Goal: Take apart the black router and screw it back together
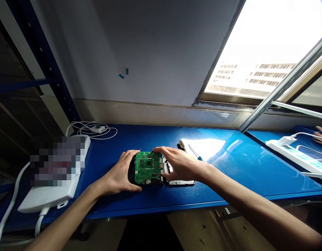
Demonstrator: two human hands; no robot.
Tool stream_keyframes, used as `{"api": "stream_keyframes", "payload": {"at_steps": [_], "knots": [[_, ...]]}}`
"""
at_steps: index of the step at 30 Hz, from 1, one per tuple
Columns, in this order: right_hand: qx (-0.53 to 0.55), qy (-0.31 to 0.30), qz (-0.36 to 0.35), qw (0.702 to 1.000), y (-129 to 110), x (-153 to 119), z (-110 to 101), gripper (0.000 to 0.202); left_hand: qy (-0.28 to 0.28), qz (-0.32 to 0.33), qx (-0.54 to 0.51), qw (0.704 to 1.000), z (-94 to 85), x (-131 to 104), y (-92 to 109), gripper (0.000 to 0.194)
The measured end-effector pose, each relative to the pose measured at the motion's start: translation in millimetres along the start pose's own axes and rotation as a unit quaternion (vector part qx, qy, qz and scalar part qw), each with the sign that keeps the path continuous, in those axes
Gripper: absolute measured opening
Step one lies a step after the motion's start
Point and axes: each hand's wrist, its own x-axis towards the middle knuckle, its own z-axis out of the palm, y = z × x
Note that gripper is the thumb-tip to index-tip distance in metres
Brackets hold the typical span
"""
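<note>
A green circuit board (145, 168) with chips and edge connectors faces up near the front of the blue table, with a dark casing partly showing at its left side. My left hand (120, 174) grips the left side, fingers at the far corner and thumb at the near edge. From the right, my right hand (178, 164) holds the board by its connector side, thumb low and fingers at the far corner. Partly beneath my right hand lies a white cover with a dark rim (185, 182). Behind that hand are a black-and-yellow screwdriver handle (181, 145) and a thin-shafted blue screwdriver (199, 158).
At the left of the blue table (228, 174) sits a white power strip (52, 198), its upper part blurred out. A coiled white cable (98, 129) lies behind it. Another power strip (296, 155) is beyond the metal post at right, near another person's hand (321, 136).
</note>
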Motion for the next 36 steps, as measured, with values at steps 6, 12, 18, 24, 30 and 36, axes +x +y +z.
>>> {"api": "stream_keyframes", "payload": {"at_steps": [6,12,18,24,30,36], "knots": [[0.042,-0.011,0.012,0.999,3.8,2.5,1.2,0.081,-0.012,-0.019,-0.018,1.0,0.5,-0.6,-3.9,0.117],[0.103,-0.01,0.033,0.994,10.2,4.3,4.5,0.078,-0.034,-0.024,-0.021,0.999,-1.6,0.2,-3.3,0.118],[0.118,0.0,0.037,0.992,10.5,3.1,7.4,0.076,-0.02,-0.031,-0.035,0.999,-5.1,-0.6,1.5,0.113],[0.089,-0.012,0.027,0.996,6.9,1.9,4.3,0.075,-0.03,-0.029,-0.021,0.999,-5.5,-0.1,4.3,0.111],[0.077,-0.04,-0.009,0.996,1.9,0.1,3.4,0.077,-0.044,-0.011,-0.01,0.999,-2.5,-1.4,-1.3,0.102],[0.056,-0.028,-0.004,0.998,-8.3,-11.5,15.6,0.063,-0.058,-0.025,-0.001,0.998,-3.0,-0.8,0.4,0.079]]}}
